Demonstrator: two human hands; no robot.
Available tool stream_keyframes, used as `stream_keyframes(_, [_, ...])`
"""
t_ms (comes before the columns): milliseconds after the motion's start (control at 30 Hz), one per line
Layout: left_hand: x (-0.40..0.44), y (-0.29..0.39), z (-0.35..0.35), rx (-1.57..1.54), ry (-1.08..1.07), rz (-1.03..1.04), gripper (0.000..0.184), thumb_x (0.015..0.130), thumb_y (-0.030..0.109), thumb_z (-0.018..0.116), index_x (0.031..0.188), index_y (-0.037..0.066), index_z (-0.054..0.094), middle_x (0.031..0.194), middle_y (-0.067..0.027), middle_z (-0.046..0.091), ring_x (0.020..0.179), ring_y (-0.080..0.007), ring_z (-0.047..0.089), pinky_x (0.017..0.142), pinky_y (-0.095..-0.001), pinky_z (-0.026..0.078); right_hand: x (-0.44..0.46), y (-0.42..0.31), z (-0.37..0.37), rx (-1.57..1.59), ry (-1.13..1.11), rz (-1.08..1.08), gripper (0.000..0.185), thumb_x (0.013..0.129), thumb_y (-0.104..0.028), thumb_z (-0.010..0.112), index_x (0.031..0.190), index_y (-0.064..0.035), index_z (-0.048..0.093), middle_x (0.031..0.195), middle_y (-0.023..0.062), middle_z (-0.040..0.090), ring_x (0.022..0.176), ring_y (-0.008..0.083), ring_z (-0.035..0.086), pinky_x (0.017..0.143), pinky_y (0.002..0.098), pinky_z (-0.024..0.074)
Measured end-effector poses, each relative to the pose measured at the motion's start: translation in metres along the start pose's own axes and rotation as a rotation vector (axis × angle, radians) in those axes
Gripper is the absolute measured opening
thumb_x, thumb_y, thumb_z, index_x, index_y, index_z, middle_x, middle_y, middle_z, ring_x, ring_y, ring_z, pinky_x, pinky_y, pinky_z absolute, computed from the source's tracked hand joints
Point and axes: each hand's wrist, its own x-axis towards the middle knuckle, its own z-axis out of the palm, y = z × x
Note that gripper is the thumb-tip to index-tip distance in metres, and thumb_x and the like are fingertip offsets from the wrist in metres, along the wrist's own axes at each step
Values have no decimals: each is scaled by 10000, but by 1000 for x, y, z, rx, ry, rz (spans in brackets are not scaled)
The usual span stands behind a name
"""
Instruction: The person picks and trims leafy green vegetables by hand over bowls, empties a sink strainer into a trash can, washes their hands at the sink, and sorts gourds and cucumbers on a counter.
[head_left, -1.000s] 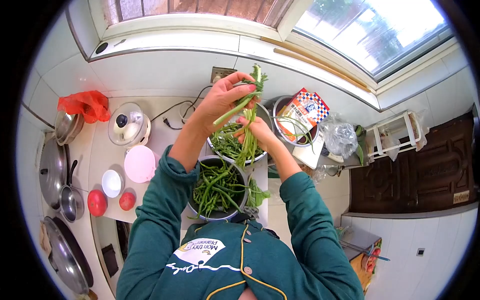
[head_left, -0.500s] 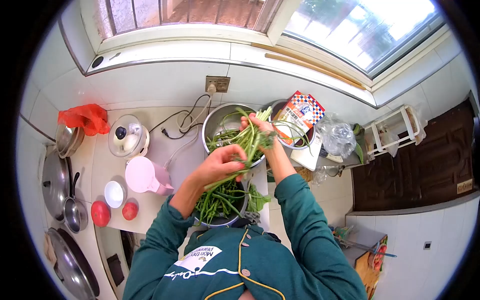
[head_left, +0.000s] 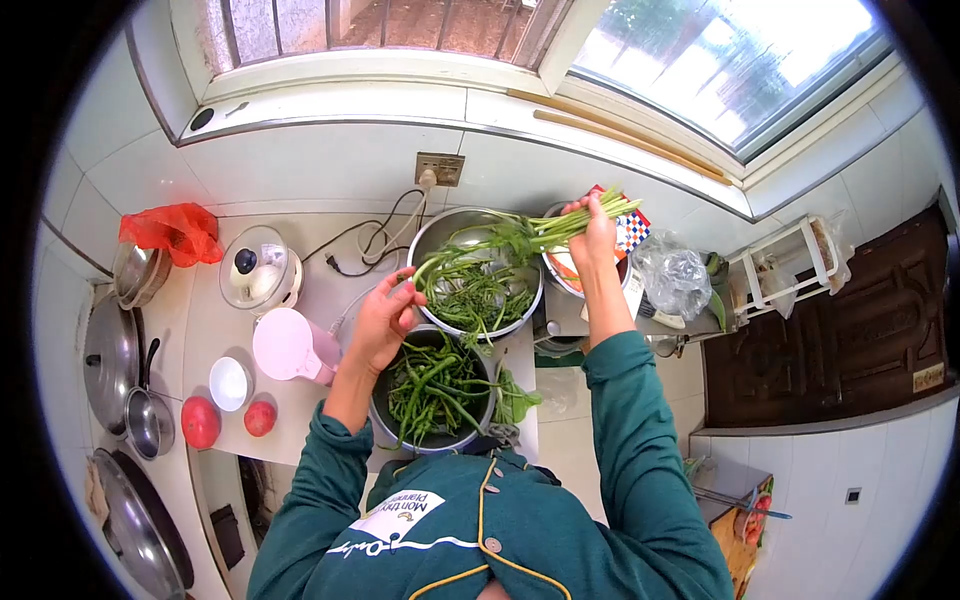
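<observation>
While right hand (head_left: 592, 235) clasps long green leafy-stemmed bunch (head_left: 555, 232) partly above round silver metal basin (head_left: 437, 236), left hand (head_left: 382, 318) curls near trailing end, pinch unclear; loose grip could scatter stems.

The right hand (head_left: 594, 233) is now holding the leafy green stems (head_left: 553, 231) farther right, partly covering the printed packet (head_left: 632, 229). The left hand (head_left: 382, 318) is hovering farther left, beside the steel bowl (head_left: 440, 231), and the stems are now stretching sideways over it.
</observation>
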Motion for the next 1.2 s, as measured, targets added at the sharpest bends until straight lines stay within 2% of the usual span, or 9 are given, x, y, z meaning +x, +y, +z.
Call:
stream_keyframes(200, [8,6,-3,331,300,199,244,850,139,523,1067,45,462,675,-63,557,492,-84,458,475,-212,358,-17,-7,27,-202,41,-296,110,892,-176,504,931,-85,458,720,28,500,605,137,500,608,285,462])
stream_keyframes(267, [18,9,10,379,293,210,174,840,125,529,989,42,498,634,-45,542,474,-73,440,448,-203,339,-37,6,40,-737,-23,-225,160,869,-229,555,930,-85,521,713,11,519,571,101,490,561,248,433])
stream_keyframes(467, [57,26,51,770,92,255,118,840,113,526,927,34,518,616,-2,521,476,-42,421,413,-182,305,-72,60,53,-1171,-702,-262,257,779,-157,629,1003,-41,582,751,48,614,636,127,548,591,278,438])
stream_keyframes(600, [68,35,62,906,-62,264,159,838,131,532,956,32,492,671,-9,549,539,-45,464,469,-180,350,-74,45,69,-1077,-574,103,189,779,-147,614,933,-38,596,692,40,591,629,95,522,581,272,433])
stream_keyframes(733, [78,37,47,683,-249,204,338,797,106,538,1092,23,395,797,-62,610,683,-102,560,615,-247,446,-60,34,63,-1322,-377,-179,201,801,-226,630,770,-29,612,560,-18,525,519,66,464,478,241,381])
stream_keyframes(800, [101,16,12,942,71,278,273,825,103,504,1075,34,420,800,-61,598,680,-122,541,632,-266,444,-54,17,63,-1173,-233,-147,255,831,-301,605,891,-60,663,513,-36,466,473,50,424,441,220,326])
stream_keyframes(900, [134,-33,-49,1801,86,285,237,762,65,495,995,38,528,887,-227,602,787,-390,576,689,-440,472,-56,-8,74,-929,-300,-223,213,827,-265,623,847,-54,634,603,-36,511,491,36,427,430,202,329])
stream_keyframes(1033, [129,-68,-55,2208,-19,430,169,728,56,524,881,-9,557,776,-172,620,773,-315,618,679,-393,494,-56,-22,72,-971,-226,-305,216,843,-246,602,899,-38,623,671,-19,533,545,46,457,453,192,350])
stream_keyframes(1200, [138,-78,-39,2144,200,112,205,713,98,578,891,-5,575,812,-157,642,774,-290,638,682,-378,502,-52,-17,44,-1022,-155,-365,262,863,-259,569,869,-4,630,738,12,576,578,90,502,561,217,411])
